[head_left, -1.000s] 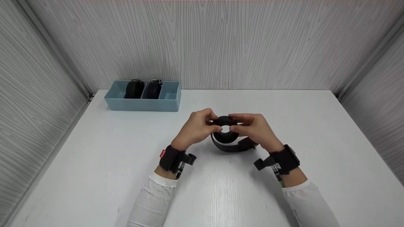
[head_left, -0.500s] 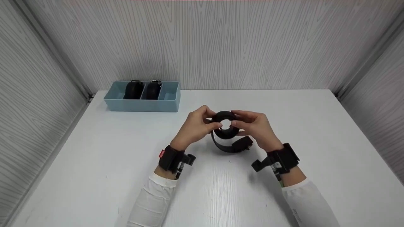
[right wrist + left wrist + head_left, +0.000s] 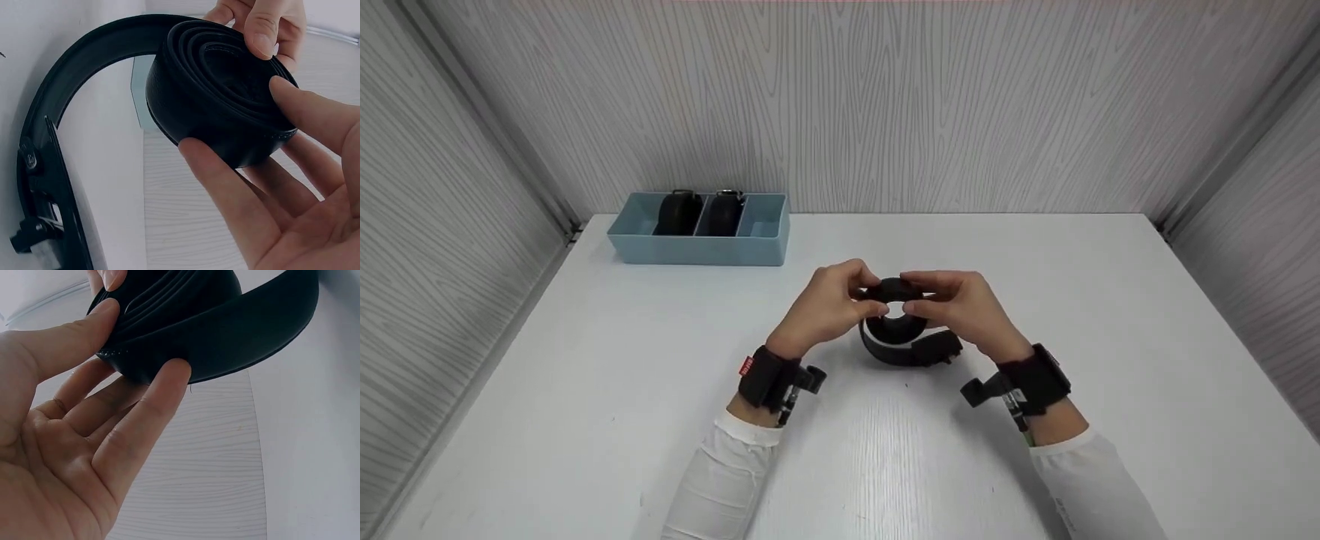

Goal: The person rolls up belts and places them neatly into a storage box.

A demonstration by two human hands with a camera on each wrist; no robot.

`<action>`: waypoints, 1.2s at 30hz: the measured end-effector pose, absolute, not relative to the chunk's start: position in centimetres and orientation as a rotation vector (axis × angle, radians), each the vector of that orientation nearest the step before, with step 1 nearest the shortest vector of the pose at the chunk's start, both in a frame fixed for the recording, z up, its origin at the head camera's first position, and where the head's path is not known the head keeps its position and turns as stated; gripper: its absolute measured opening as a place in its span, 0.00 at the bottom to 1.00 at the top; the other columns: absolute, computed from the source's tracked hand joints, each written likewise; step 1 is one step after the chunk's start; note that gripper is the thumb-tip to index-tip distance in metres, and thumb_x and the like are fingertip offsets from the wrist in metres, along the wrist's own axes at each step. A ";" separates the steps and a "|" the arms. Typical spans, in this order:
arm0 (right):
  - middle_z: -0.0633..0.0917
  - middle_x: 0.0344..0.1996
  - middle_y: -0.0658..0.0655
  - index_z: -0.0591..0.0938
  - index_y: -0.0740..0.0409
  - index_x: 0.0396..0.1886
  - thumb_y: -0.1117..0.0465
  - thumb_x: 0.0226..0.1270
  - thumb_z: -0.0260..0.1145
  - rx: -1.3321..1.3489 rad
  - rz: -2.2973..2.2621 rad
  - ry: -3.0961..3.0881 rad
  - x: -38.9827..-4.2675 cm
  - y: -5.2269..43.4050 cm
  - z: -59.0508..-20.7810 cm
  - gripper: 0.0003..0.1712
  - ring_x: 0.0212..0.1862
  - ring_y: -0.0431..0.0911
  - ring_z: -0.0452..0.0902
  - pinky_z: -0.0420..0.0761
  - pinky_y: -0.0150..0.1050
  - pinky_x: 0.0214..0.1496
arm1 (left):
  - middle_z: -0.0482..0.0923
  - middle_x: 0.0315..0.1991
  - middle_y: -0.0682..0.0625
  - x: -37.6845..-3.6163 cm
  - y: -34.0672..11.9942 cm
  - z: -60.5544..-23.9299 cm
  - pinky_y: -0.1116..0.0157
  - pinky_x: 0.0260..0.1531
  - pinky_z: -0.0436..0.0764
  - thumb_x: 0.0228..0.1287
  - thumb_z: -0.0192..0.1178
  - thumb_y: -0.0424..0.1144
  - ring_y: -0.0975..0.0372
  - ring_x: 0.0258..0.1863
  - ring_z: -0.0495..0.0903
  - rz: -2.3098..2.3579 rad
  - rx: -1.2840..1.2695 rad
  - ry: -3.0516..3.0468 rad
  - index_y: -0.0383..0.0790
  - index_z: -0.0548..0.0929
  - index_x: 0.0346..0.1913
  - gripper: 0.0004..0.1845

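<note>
A black belt (image 3: 895, 331) is wound into a coil between my two hands, near the middle of the table. My left hand (image 3: 834, 301) holds the coil's left side, thumb at the inner rim and fingers on the outside. On the opposite side, my right hand (image 3: 964, 306) grips it the same way. The belt's outer turn hangs loose below the coil and curves right to the buckle end (image 3: 936, 348). In the right wrist view, nested turns of the coil (image 3: 188, 109) show, with the buckle end (image 3: 62, 185) trailing at left.
A blue divided tray (image 3: 697, 251) stands at the back left of the white table (image 3: 585, 360). One coiled black belt (image 3: 679, 214) sits upright in its left compartment, another coiled belt (image 3: 725, 215) in the middle one. A patterned wall (image 3: 960, 105) rises behind.
Both hands tipped the coil up and then brought it back down toward me, still holding it. The loose buckle end has swung slightly left. The tray has not moved.
</note>
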State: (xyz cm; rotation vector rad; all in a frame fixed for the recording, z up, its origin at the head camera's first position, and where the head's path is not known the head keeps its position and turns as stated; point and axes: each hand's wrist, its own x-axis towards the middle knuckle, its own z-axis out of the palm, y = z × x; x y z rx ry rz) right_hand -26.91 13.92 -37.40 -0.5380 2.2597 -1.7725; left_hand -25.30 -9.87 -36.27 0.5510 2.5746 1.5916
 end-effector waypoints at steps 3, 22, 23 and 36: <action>0.87 0.56 0.60 0.84 0.59 0.64 0.65 0.66 0.76 -0.510 -1.819 2.221 -27.0 14.0 -37.5 0.26 0.49 0.50 0.88 0.88 0.42 0.43 | 0.85 0.49 0.45 -25.3 -9.9 -36.3 0.61 0.45 0.83 0.65 0.73 0.34 0.60 0.46 0.88 1.627 0.532 2.546 0.37 0.82 0.50 0.14; 0.86 0.57 0.63 0.84 0.61 0.64 0.68 0.65 0.75 -0.545 -1.811 2.257 -26.8 13.8 -37.0 0.27 0.50 0.51 0.88 0.88 0.43 0.46 | 0.86 0.45 0.46 -25.2 -9.8 -36.0 0.60 0.44 0.81 0.64 0.74 0.33 0.59 0.44 0.87 1.569 0.546 2.636 0.37 0.83 0.47 0.12; 0.86 0.57 0.62 0.84 0.61 0.64 0.68 0.64 0.76 -0.554 -1.799 2.267 -26.8 13.8 -37.0 0.27 0.50 0.51 0.88 0.88 0.43 0.46 | 0.87 0.45 0.47 -25.2 -9.8 -36.1 0.60 0.43 0.81 0.64 0.74 0.34 0.60 0.43 0.86 1.555 0.551 2.646 0.38 0.83 0.46 0.12; 0.87 0.56 0.61 0.84 0.58 0.65 0.64 0.65 0.77 -0.429 -1.880 2.218 -27.0 13.8 -37.6 0.28 0.48 0.49 0.88 0.88 0.42 0.43 | 0.85 0.51 0.47 -25.3 -9.8 -36.4 0.60 0.45 0.82 0.67 0.73 0.35 0.60 0.48 0.88 1.627 0.481 2.582 0.37 0.81 0.50 0.15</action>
